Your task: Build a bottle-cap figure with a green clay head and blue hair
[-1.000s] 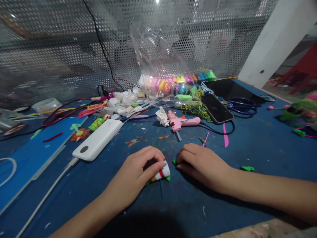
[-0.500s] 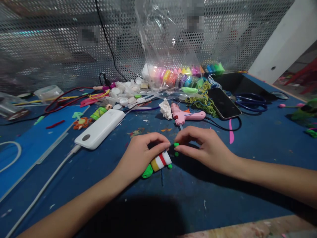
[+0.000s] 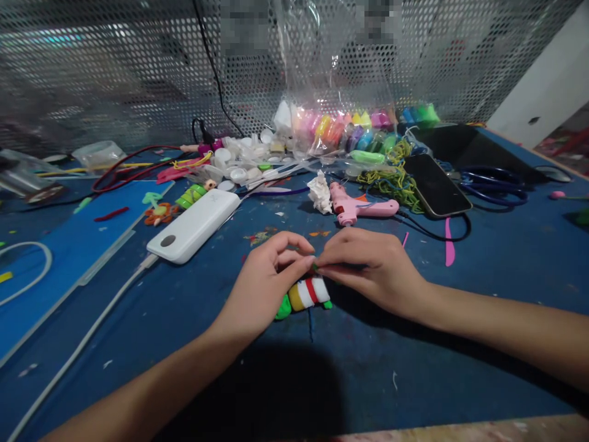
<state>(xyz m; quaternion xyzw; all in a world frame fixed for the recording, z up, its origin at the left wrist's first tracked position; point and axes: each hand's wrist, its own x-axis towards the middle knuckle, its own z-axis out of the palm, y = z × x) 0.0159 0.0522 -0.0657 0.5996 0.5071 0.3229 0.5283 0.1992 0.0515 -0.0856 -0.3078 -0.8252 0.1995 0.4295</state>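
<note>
A small clay figure (image 3: pixel 317 291) with white, red and mustard bands and green ends lies on the blue table, just below my fingertips. My right hand (image 3: pixel 375 261) is closed in a pinch on a small piece of green clay (image 3: pixel 315 266). From the other side, the thumb and curled fingers of my left hand (image 3: pixel 269 279) meet at the same piece, mostly covering it. Part of the figure's green left end is behind my left hand. Beyond my right fingers lies a pink glue gun (image 3: pixel 365 209), beside a crumpled white tissue (image 3: pixel 319 192).
A white power bank (image 3: pixel 196 227) with a cable lies to the left, near a blue board (image 3: pixel 99 245). A phone (image 3: pixel 437 184) and a pink plastic knife (image 3: pixel 450 245) are at right. Behind stand a bag of coloured clay (image 3: pixel 340 132) and a perforated metal panel (image 3: pixel 138 80).
My right hand has brought the green clay leftward to my left fingertips, where both hands now meet. The whole view has shifted slightly, so the things on the table appear further right.
</note>
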